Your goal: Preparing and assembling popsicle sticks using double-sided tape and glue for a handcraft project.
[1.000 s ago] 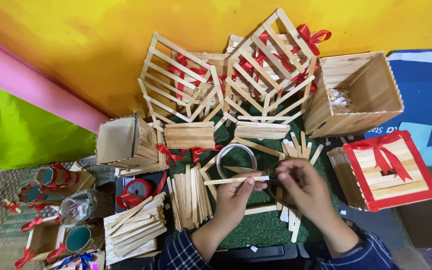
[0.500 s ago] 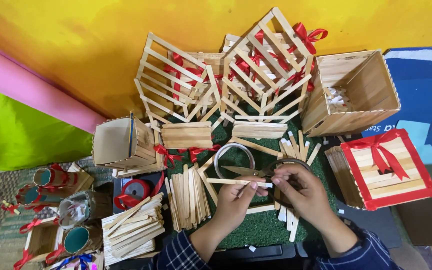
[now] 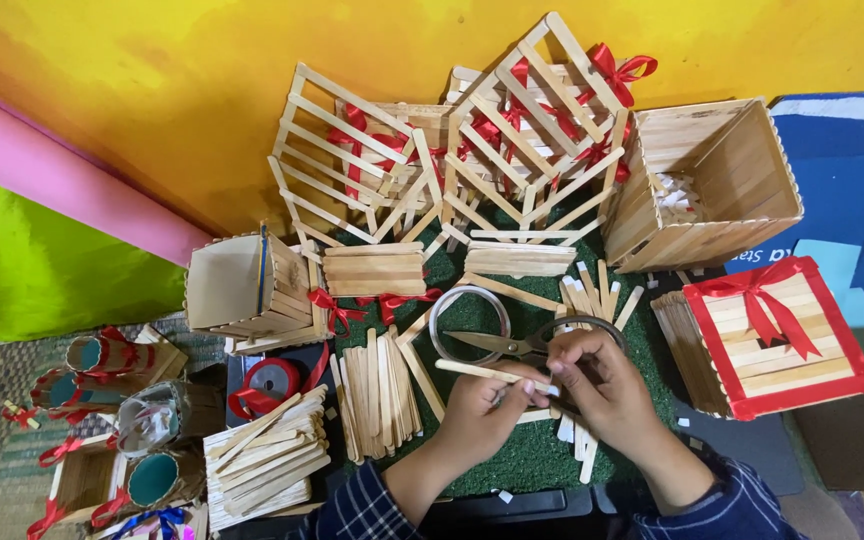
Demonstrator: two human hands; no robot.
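Wooden craft sticks [image 3: 377,395] lie heaped at lower centre-left on the green mat [image 3: 512,460]. Beside them the left hand [image 3: 482,412] pinches one thin stick [image 3: 492,374], and the right hand [image 3: 602,385] has closed in on its tip, fingers now pressed together. Scissors [image 3: 512,340] lie just above, red-trimmed box [image 3: 772,335] far right.

Matt wooden stick [image 3: 492,374]; shiny metal scissors [image 3: 497,342]; rough green mat [image 3: 527,455]
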